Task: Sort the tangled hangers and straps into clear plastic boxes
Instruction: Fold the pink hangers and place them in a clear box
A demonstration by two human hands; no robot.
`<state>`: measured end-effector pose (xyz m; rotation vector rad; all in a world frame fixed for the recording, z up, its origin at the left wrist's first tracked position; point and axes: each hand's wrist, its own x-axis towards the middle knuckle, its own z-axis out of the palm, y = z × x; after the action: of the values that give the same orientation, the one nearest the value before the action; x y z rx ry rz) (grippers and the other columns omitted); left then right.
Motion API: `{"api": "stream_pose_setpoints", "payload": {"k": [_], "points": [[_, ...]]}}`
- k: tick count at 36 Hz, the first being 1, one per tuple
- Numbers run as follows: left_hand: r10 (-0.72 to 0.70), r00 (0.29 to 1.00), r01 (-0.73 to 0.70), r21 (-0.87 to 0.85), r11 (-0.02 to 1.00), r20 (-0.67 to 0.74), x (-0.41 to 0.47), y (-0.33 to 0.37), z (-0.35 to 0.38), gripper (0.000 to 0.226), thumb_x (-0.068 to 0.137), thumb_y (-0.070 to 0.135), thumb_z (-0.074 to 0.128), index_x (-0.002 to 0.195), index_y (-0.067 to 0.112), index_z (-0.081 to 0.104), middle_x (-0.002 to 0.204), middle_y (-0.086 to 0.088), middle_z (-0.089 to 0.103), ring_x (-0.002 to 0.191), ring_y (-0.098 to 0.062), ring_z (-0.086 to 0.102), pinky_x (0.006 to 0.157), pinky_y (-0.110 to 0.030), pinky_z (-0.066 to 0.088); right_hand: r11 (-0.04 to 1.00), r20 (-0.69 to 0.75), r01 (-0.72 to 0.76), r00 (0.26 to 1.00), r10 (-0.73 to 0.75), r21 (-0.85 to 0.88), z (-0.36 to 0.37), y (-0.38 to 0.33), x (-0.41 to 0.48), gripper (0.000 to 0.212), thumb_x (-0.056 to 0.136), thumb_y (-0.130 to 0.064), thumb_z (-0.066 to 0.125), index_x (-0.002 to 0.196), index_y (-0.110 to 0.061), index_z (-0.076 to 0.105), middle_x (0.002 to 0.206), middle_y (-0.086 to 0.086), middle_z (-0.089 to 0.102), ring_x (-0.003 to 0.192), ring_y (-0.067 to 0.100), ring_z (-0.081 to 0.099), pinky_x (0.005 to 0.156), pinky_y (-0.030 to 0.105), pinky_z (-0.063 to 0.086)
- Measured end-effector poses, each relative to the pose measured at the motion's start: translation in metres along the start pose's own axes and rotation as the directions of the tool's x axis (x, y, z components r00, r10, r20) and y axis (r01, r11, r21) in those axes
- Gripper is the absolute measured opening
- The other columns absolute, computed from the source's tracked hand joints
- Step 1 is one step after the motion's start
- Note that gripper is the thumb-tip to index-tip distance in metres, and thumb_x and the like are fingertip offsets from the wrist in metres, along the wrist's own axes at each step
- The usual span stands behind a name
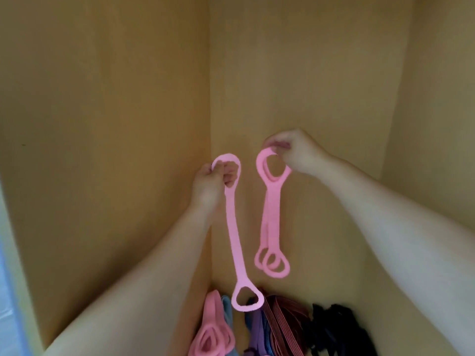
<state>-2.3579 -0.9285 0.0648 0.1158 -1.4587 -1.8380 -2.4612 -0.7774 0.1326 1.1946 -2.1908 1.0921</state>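
My left hand [209, 185] grips the top loop of a single long pink strap [235, 235], which hangs straight down and ends in a ring near the pile below. My right hand [295, 152] pinches the top loops of two shorter pink straps [270, 217] held together, their lower rings dangling side by side. The two bunches hang apart, not touching. Below lies a pile of straps: more pink straps [212, 330], purple and blue straps [257, 332], striped dark-red bands [282, 319] and black straps [334, 327].
I am looking into a wooden cabinet with tan walls; a corner seam [209, 98] runs down the middle. A pale blue edge [5, 291] shows at the far left. No clear plastic box is in view.
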Motion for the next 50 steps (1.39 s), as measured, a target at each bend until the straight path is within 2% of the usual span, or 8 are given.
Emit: {"api": "stream_pose_setpoints", "payload": {"k": [10, 13, 20, 27, 32, 36, 46, 50], "points": [[-0.089, 0.984, 0.114, -0.157, 0.981, 0.156, 0.003, 0.001, 0.017, 0.020, 0.105, 0.010, 0.035, 0.110, -0.002, 0.050, 0.118, -0.022, 0.062, 0.098, -0.023, 0.065, 0.085, -0.025, 0.053, 0.993, -0.201, 0.089, 0.977, -0.071, 0.081, -0.010, 0.000, -0.010, 0.029, 0.092, 0.009, 0.048, 0.104, -0.003, 0.071, 0.101, 0.001, 0.066, 0.097, 0.011, 0.059, 0.085, 0.011, 0.043], [-0.104, 0.979, 0.140, -0.211, 0.967, 0.174, 0.005, 0.007, 0.020, 0.026, 0.104, 0.008, 0.035, 0.122, -0.007, 0.048, 0.121, -0.022, 0.060, 0.108, -0.027, 0.061, 0.092, -0.029, 0.051, 0.978, -0.131, 0.112, 0.987, -0.090, 0.174, -0.023, -0.017, -0.009, 0.029, 0.094, 0.005, 0.051, 0.104, -0.015, 0.069, 0.098, -0.005, 0.067, 0.087, 0.000, 0.060, 0.080, 0.008, 0.043], [0.010, 0.927, 0.070, -0.199, 0.977, 0.375, -0.003, 0.019, 0.027, 0.023, 0.095, 0.002, 0.046, 0.106, -0.002, 0.065, 0.099, -0.018, 0.068, 0.089, -0.026, 0.066, 0.088, -0.039, 0.053, 0.965, 0.045, 0.183, 0.980, -0.194, 0.186, -0.009, -0.041, -0.015, 0.029, 0.093, 0.007, 0.052, 0.104, -0.014, 0.069, 0.090, -0.015, 0.061, 0.078, -0.015, 0.058, 0.077, 0.006, 0.043], [-0.043, 0.921, 0.169, -0.297, 0.940, 0.388, -0.008, 0.017, 0.026, 0.034, 0.102, 0.024, 0.034, 0.093, 0.004, 0.060, 0.062, -0.004, 0.056, 0.053, -0.015, 0.054, 0.054, -0.025, 0.049, 0.963, -0.052, 0.213, 0.977, -0.207, 0.165, 0.009, -0.026, -0.015, 0.030, 0.090, 0.006, 0.056, 0.101, -0.018, 0.069, 0.094, -0.005, 0.056, 0.089, -0.002, 0.055, 0.083, 0.007, 0.040], [-0.004, 0.913, 0.125, -0.271, 0.954, 0.407, -0.010, 0.012, 0.028, 0.030, 0.103, 0.027, 0.038, 0.097, 0.007, 0.060, 0.056, 0.002, 0.039, 0.048, -0.011, 0.039, 0.047, -0.023, 0.040, 0.967, -0.052, 0.153, 0.988, -0.146, 0.204, 0.014, -0.025, -0.021, 0.033, 0.094, -0.001, 0.057, 0.122, -0.015, 0.063, 0.120, 0.007, 0.061, 0.109, 0.011, 0.057, 0.097, 0.013, 0.040], [-0.044, 0.926, 0.151, -0.259, 0.954, 0.375, -0.016, 0.012, 0.029, 0.030, 0.104, 0.023, 0.037, 0.094, 0.005, 0.059, 0.048, 0.004, 0.046, 0.043, -0.011, 0.042, 0.045, -0.023, 0.038, 0.973, 0.084, 0.018, 0.996, -0.038, 0.229, 0.017, -0.024, -0.032, 0.038, 0.101, -0.012, 0.047, 0.139, -0.009, 0.049, 0.127, 0.002, 0.058, 0.111, 0.011, 0.055, 0.100, 0.021, 0.043], [-0.086, 0.926, 0.123, -0.078, 0.989, 0.368, -0.021, 0.000, 0.022, 0.029, 0.103, 0.023, 0.038, 0.091, 0.006, 0.058, 0.062, -0.002, 0.046, 0.051, -0.013, 0.041, 0.047, -0.023, 0.037, 0.987, 0.199, -0.001, 0.980, -0.031, 0.160, 0.011, -0.019, -0.046, 0.041, 0.097, -0.001, 0.050, 0.138, -0.010, 0.051, 0.128, 0.002, 0.059, 0.109, 0.010, 0.058, 0.098, 0.025, 0.044], [-0.122, 0.883, 0.188, -0.104, 0.977, 0.453, -0.026, 0.006, 0.019, 0.036, 0.103, 0.027, 0.035, 0.092, 0.006, 0.063, 0.074, -0.009, 0.054, 0.064, -0.017, 0.052, 0.056, -0.024, 0.049, 0.988, 0.245, 0.039, 0.967, -0.075, 0.150, 0.012, -0.028, -0.051, 0.045, 0.097, 0.001, 0.047, 0.108, -0.041, 0.058, 0.109, -0.013, 0.063, 0.105, 0.009, 0.060, 0.098, 0.028, 0.046]]}}
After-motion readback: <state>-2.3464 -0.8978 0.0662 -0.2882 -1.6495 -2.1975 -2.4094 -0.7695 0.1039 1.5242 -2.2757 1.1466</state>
